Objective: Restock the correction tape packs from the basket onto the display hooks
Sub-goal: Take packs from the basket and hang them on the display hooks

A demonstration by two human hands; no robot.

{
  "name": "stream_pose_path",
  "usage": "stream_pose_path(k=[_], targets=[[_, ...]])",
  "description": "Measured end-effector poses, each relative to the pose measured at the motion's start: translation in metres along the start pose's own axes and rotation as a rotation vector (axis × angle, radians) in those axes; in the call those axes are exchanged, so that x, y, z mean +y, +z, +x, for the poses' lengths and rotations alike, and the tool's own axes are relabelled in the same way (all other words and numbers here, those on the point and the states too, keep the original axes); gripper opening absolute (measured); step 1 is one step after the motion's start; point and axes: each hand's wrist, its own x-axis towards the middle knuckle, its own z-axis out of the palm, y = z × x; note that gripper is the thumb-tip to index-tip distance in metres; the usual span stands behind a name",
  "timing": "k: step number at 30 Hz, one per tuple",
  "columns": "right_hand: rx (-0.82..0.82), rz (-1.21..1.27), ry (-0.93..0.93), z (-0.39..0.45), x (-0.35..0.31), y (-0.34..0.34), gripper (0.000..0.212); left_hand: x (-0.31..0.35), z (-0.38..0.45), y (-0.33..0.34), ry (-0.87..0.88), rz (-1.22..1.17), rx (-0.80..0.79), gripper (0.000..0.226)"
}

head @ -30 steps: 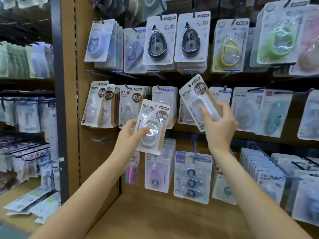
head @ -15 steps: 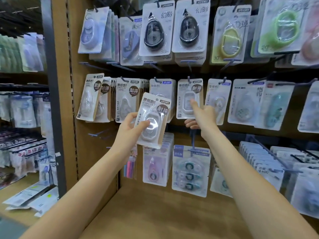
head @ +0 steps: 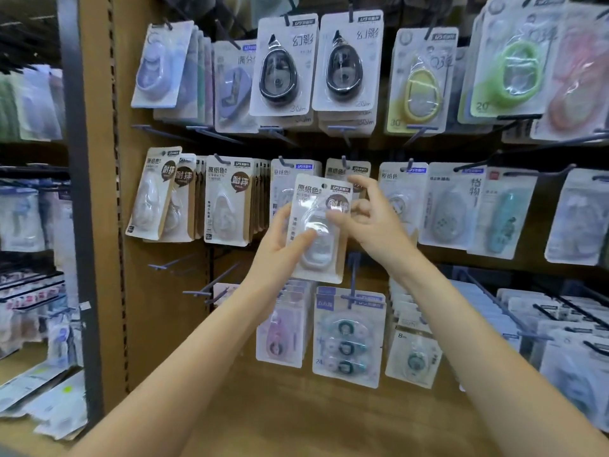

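Observation:
I see a correction tape pack [head: 318,232] with a kraft-brown card and a clear blister, held upright in front of the middle row of hooks. My left hand [head: 280,255] grips its lower left side, thumb on the blister. My right hand [head: 372,219] meets it at the upper right, with the thumb on the card's front and the fingers curled at its edge. Just behind, a matching pack [head: 351,169] hangs on a display hook [head: 344,159]. The basket is out of view.
Matching brown packs [head: 227,199] fill the hooks to the left. Black-cased packs [head: 283,67] hang above, and multi-packs [head: 347,338] hang below. Bare hooks [head: 171,263] jut out at lower left beside a dark shelf post [head: 79,192]. More stock hangs to the right.
My right hand hung its pack on the middle hook, let go and drew back to the pack in my left hand. My left hand moved that pack right and up.

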Motion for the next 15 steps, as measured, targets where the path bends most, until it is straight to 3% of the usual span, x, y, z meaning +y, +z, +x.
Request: stream_pose_path(k=[3, 6, 15], targets=[[0.182, -0.065, -0.204, 0.006, 0.003, 0.000, 0.043, 0.000, 0.002, 0.005, 0.009, 0.058, -0.067, 0.050], [0.331, -0.097, -0.214, 0.017, 0.002, -0.003, 0.039, -0.001, 0.006, 0.003, -0.021, 0.133, -0.077, 0.061], [0.328, -0.254, -0.015, 0.038, 0.014, 0.001, 0.044, -0.002, 0.015, 0.005, -0.059, 0.233, -0.127, 0.053]])
